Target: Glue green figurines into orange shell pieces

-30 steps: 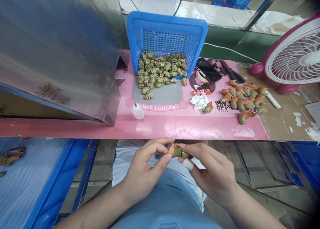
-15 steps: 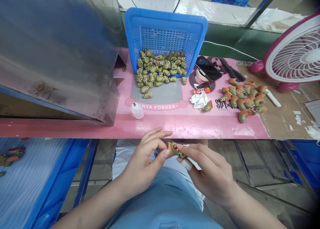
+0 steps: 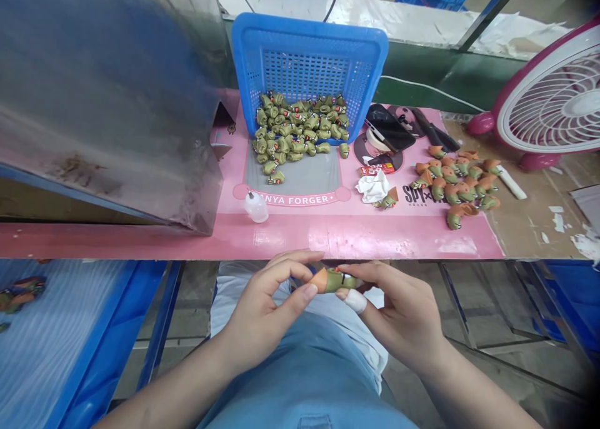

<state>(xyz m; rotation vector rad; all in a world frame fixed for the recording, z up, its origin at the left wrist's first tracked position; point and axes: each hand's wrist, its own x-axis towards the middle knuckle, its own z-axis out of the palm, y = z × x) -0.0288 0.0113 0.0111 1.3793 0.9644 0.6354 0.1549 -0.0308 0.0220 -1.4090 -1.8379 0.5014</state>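
Between my two hands, just in front of the table edge, is a small green-and-orange figurine part (image 3: 334, 281) with black, white and red details. My left hand (image 3: 269, 301) pinches its orange end between thumb and index finger. At the green end, the thumb and fingers of my right hand (image 3: 400, 304) close on it; the right thumb wears a white wrap. A tipped blue basket (image 3: 309, 38) holds many plain green parts (image 3: 300, 129), some spilling onto the mat. To the right lies a cluster of green-and-orange parts (image 3: 457, 182).
On the pink mat (image 3: 375, 235) stand a small dropper bottle (image 3: 256, 207), a crumpled tissue (image 3: 372, 186) and a phone (image 3: 391, 127). A fan (image 3: 557, 97) is at the right. A metal housing (image 3: 112, 104) blocks the left. Below it sits a lined blue bin (image 3: 70, 341).
The part in my hands has turned, so its orange end and green side show more. My right fingers have shifted toward its far green end.
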